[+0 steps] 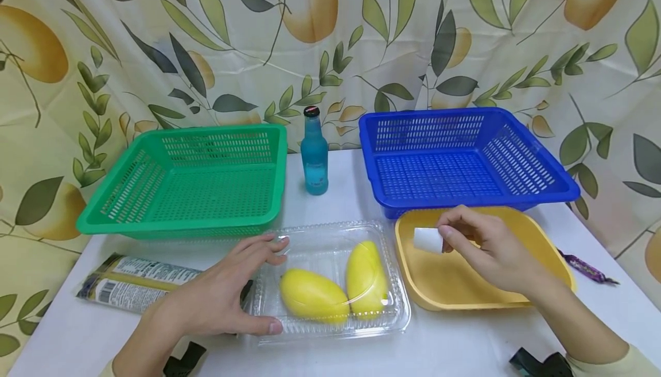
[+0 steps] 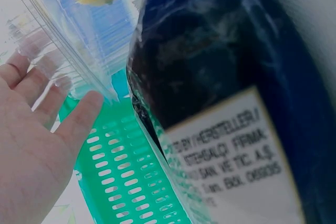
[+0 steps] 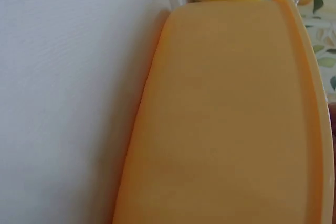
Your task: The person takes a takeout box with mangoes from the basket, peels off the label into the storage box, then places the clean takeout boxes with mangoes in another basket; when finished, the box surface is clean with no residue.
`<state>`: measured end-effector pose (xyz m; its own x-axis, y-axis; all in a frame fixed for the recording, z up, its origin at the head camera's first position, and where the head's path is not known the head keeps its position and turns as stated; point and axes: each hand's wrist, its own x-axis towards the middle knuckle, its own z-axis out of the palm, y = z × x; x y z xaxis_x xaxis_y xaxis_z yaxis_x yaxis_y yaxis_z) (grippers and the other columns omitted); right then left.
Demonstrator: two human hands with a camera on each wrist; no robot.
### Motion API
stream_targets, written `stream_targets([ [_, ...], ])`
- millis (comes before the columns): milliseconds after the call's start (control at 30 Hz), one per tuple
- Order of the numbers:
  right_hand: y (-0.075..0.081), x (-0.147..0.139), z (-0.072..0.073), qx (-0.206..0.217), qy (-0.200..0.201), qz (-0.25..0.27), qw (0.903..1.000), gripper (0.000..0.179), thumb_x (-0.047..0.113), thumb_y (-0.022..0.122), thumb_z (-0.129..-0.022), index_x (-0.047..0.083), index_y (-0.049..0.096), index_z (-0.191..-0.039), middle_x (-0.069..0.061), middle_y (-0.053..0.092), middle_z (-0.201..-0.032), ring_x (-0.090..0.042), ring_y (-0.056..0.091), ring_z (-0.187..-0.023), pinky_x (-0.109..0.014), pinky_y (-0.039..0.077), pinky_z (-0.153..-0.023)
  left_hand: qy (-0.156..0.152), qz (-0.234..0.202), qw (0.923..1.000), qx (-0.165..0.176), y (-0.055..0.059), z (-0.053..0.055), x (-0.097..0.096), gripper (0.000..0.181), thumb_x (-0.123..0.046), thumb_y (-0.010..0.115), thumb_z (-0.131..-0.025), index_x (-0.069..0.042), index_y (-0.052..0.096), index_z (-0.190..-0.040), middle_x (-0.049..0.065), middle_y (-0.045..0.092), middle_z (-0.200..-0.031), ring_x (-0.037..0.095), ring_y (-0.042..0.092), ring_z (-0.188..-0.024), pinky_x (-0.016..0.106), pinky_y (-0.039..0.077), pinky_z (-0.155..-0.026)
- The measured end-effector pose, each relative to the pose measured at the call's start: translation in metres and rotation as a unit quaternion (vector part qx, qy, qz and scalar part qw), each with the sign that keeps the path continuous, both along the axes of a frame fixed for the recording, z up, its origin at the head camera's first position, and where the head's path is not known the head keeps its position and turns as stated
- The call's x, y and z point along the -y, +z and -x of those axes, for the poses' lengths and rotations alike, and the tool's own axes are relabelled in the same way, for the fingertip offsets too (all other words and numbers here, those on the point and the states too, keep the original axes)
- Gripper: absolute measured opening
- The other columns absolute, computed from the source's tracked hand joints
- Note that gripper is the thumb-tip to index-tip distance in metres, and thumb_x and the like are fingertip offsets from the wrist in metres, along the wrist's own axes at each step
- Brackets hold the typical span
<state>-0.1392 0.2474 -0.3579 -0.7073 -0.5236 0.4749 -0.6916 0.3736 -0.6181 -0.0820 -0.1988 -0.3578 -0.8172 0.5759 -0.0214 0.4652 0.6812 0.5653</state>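
- Fingers spread, my left hand (image 1: 232,288) touches a clear rectangular plastic box (image 1: 315,249), likely flimsy.
- Right of the box, my right hand (image 1: 482,251) pinches a small white rectangular slip (image 1: 426,240), probably light; I'd hold its edge.

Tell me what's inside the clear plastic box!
Inside the clear plastic box are two yellow fruits, close together. The spots right underneath the fruits are covered by them, so I can't see what's there.
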Motion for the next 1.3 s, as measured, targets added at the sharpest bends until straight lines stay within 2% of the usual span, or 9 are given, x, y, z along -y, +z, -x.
stream_targets([
  [167, -0.004, -0.009, 0.003, 0.062, 0.013, -0.06, 0.9962, 0.028, -0.008, 0.058, -0.1, 0.019, 0.063, -0.104, 0.007, 0.065, -0.08, -0.011, 0.064, -0.072, -0.023, 0.056, -0.065, -0.002, -0.003, 1.0, -0.003, -0.001, 0.0, 0.001, 0.082, -0.069, 0.079, -0.077, -0.028, 0.052, -0.143, -0.015, 0.031, -0.164, 0.017, 0.02, -0.156, 0.056, 0.038, -0.118],
  [300, -0.007, -0.015, 0.004, 0.102, 0.005, -0.097, 0.9901, 0.022, 0.0, 0.058, -0.103, 0.021, 0.063, -0.103, 0.008, 0.065, -0.079, -0.012, 0.065, -0.072, -0.023, 0.055, -0.066, 0.003, 0.0, 1.0, 0.003, -0.001, 0.0, 0.001, 0.083, -0.07, 0.078, -0.077, -0.028, 0.052, -0.143, -0.018, 0.03, -0.163, 0.016, 0.02, -0.155, 0.055, 0.038, -0.117],
  [533, -0.011, -0.019, 0.008, 0.106, -0.013, -0.136, 0.9849, 0.018, 0.005, 0.059, -0.104, 0.022, 0.064, -0.104, 0.014, 0.064, -0.079, -0.009, 0.063, -0.073, -0.022, 0.053, -0.067, 0.009, -0.004, 0.9999, 0.013, -0.001, -0.001, 0.001, 0.082, -0.072, 0.077, -0.077, -0.029, 0.053, -0.142, -0.02, 0.029, -0.163, 0.015, 0.019, -0.156, 0.055, 0.037, -0.118],
  [833, -0.015, -0.025, 0.013, 0.105, -0.04, -0.169, 0.9792, 0.015, 0.009, 0.059, -0.105, 0.023, 0.065, -0.103, 0.016, 0.061, -0.075, -0.006, 0.06, -0.072, -0.021, 0.051, -0.066, 0.002, -0.005, 0.9999, 0.013, 0.0, 0.0, 0.0, 0.082, -0.071, 0.078, -0.077, -0.03, 0.051, -0.143, -0.016, 0.03, -0.164, 0.017, 0.017, -0.156, 0.057, 0.037, -0.118],
  [1100, -0.017, -0.029, 0.014, 0.083, -0.083, -0.204, 0.9718, 0.01, 0.01, 0.062, -0.103, 0.015, 0.069, -0.107, 0.014, 0.063, -0.085, -0.003, 0.057, -0.077, -0.021, 0.054, -0.07, 0.001, -0.001, 0.9999, 0.01, 0.0, 0.001, -0.001, 0.082, -0.07, 0.078, -0.077, -0.029, 0.052, -0.143, -0.017, 0.03, -0.164, 0.017, 0.018, -0.156, 0.057, 0.036, -0.118],
  [1300, -0.018, -0.03, 0.014, 0.122, -0.087, -0.192, 0.97, 0.012, 0.01, 0.056, -0.106, 0.008, 0.066, -0.112, 0.01, 0.066, -0.082, -0.005, 0.064, -0.073, -0.022, 0.058, -0.068, 0.001, -0.004, 0.9999, 0.014, 0.0, 0.0, 0.0, 0.081, -0.068, 0.079, -0.078, -0.03, 0.051, -0.143, -0.019, 0.029, -0.164, 0.017, 0.017, -0.156, 0.057, 0.036, -0.118],
])
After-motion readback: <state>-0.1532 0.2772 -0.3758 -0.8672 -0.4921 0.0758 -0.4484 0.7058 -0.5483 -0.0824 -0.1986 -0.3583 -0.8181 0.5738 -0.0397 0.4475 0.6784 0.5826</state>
